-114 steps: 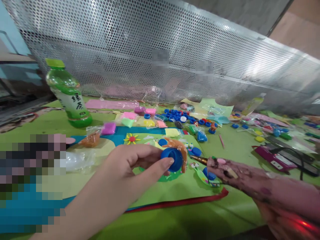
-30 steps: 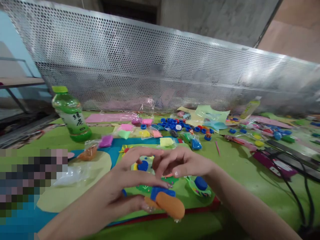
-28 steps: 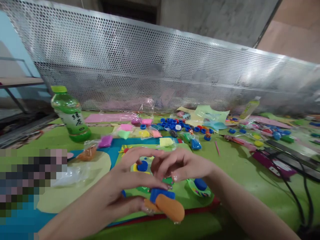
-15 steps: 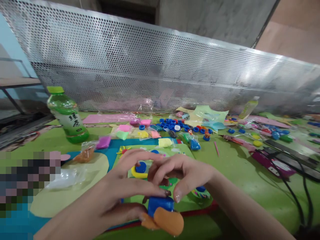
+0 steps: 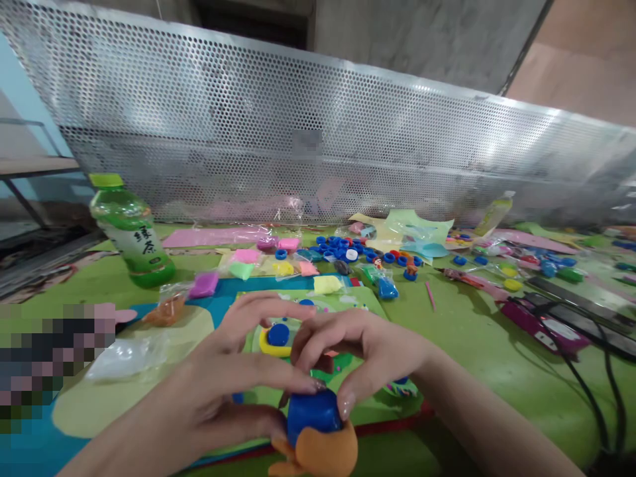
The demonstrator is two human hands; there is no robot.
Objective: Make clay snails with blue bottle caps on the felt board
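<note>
Your left hand (image 5: pixel 218 377) pinches a smooth blue cap (image 5: pixel 314 412), rounded orange clay (image 5: pixel 330 452) attached, over the green sheet's (image 5: pixel 378 405) near edge; your right hand (image 5: pixel 370 351) touches it by thumb, other fingertips hidden, grip unclear.

Left hand (image 5: pixel 236 371) and right hand (image 5: pixel 360 348) close together, knuckles bent.
The left pinches between thumb and forefinger; the right curls inward, thumb pointing down; both forearms (image 5: pixel 477 401) slant in from below.
</note>
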